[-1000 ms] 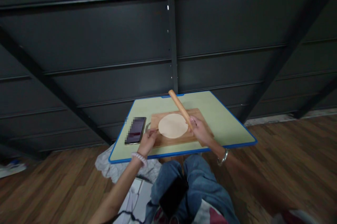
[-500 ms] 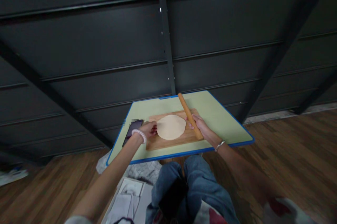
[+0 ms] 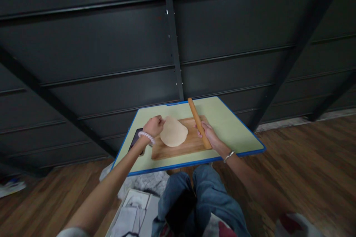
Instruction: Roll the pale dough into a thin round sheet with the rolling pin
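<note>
A flat, pale sheet of dough (image 3: 174,133) lies over the left part of a wooden cutting board (image 3: 191,148). My left hand (image 3: 154,125) pinches the dough's upper left edge, which is drawn up toward the fingers. On the board's right side my right hand (image 3: 209,133) is wrapped round a wooden rolling pin (image 3: 197,120). The pin slants, its far end reaching past the board over the table.
The board rests on a small pale-green table (image 3: 236,129) with a blue rim. A dark phone (image 3: 136,139) lies left of the board, partly behind my left wrist. Below stands a white box (image 3: 139,207) beside my legs. Dark metal panels (image 3: 125,44) rise behind the table.
My left hand has moved up and left, pulling the dough's edge with it. The dough has shifted left and lost its round outline. My right hand stays on the rolling pin.
</note>
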Tool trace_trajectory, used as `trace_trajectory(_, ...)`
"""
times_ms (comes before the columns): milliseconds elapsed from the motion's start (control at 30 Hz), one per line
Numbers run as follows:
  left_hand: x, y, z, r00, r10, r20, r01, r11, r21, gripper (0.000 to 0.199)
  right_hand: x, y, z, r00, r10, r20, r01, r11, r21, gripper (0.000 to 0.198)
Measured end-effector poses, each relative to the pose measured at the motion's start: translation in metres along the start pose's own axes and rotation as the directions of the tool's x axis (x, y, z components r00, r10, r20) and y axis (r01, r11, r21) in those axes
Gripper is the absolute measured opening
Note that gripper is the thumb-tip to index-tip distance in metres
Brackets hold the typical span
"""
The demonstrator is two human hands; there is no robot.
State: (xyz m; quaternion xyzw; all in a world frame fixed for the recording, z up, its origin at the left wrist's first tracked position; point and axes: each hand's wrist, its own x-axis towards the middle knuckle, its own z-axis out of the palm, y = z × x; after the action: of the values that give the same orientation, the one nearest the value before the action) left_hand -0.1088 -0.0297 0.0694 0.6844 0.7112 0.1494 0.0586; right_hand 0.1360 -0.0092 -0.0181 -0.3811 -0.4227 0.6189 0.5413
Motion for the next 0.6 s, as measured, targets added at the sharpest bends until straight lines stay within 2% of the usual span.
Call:
trace_trajectory(100,0.004,0.018,-0.035,0.992,0.033,-0.125,-0.011,0.986,0.167,0.036,0.0,0.0,-0.003,1.0,-0.004,-0.014,0.004,0.999,0.037,0.021)
trace_trajectory(200,0.008,0.038,-0.044,0.986,0.123,-0.117,-0.088,0.959,0.269,0.04,0.002,0.002,-0.005,1.0,0.006,-0.015,-0.005,0.998,0.07,0.02)
trace_trajectory(267,0.007,0.05,-0.03,0.983,0.177,-0.039,-0.155,0.933,0.326,0.041,0.004,0.004,-0.005,1.0,0.018,-0.006,-0.017,0.995,0.096,0.019)
trace_trajectory(400,-0.008,0.077,0.021,0.951,0.256,0.175,-0.303,0.889,0.344,0.035,0.006,0.007,-0.007,1.0,-0.007,0.009,0.006,0.992,0.128,0.02)
trace_trajectory(500,-0.025,0.093,0.055,0.92,0.314,0.234,-0.376,0.875,0.305,0.029,0.006,0.008,-0.007,1.0,-0.026,0.014,0.024,0.992,0.123,0.024)
trace_trajectory(600,-0.034,0.101,0.074,0.906,0.34,0.252,-0.405,0.869,0.284,0.03,0.005,0.006,-0.007,0.999,-0.029,0.022,0.026,0.992,0.121,0.027)
